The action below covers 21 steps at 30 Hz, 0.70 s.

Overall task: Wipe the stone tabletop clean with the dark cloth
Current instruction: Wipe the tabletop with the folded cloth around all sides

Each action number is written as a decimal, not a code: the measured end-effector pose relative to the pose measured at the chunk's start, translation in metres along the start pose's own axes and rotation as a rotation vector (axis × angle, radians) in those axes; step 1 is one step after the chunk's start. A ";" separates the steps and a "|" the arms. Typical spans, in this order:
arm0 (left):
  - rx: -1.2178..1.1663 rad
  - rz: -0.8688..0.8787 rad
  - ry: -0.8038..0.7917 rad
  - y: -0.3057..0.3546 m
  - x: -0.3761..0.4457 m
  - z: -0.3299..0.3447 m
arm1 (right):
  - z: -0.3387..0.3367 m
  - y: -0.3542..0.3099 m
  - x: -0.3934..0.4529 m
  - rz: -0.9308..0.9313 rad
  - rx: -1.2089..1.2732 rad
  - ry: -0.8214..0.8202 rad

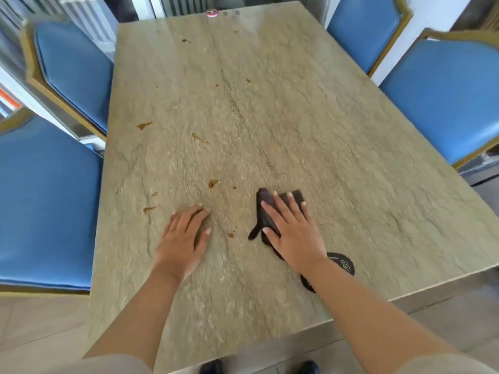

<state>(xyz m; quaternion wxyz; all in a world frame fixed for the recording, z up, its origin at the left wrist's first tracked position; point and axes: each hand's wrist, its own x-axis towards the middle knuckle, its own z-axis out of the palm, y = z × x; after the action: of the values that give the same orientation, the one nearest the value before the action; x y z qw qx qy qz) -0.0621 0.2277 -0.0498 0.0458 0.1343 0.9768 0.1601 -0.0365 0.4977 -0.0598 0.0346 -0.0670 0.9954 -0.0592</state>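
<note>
A beige stone tabletop (297,117) fills the middle of the head view. Brown stains dot its left half, among them a splotch (144,125) near the left edge and another stain (213,182) nearer me. The dark cloth (266,209) lies folded on the stone near the front. My right hand (293,228) presses flat on the cloth with straight fingers, covering most of it. My left hand (186,236) rests flat on the bare stone to the left of the cloth, fingers straight, holding nothing.
A dark round coaster (343,264) lies behind my right wrist near the front right edge. Blue cushioned chairs stand at both sides, one chair (73,68) at the left, another chair (445,98) at the right. A small pink object (212,13) sits at the far edge.
</note>
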 end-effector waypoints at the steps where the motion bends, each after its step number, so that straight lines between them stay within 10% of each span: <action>1: -0.020 -0.007 0.005 -0.001 0.001 0.000 | -0.001 -0.003 0.015 0.121 0.002 0.015; 7: -0.058 0.058 -0.001 -0.007 0.003 0.000 | -0.009 -0.041 0.106 0.462 0.057 0.013; 17: -0.100 0.126 0.049 -0.016 0.004 0.004 | -0.005 -0.076 -0.021 -0.071 0.325 -0.044; 21: -0.067 0.141 0.045 -0.015 0.005 0.004 | -0.007 -0.043 -0.022 0.442 0.173 0.049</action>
<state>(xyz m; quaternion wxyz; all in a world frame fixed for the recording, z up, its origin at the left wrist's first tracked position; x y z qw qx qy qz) -0.0696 0.2165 -0.0591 0.0169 0.1974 0.9598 0.1987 -0.0098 0.4596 -0.0468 0.0280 0.1573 0.9776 -0.1367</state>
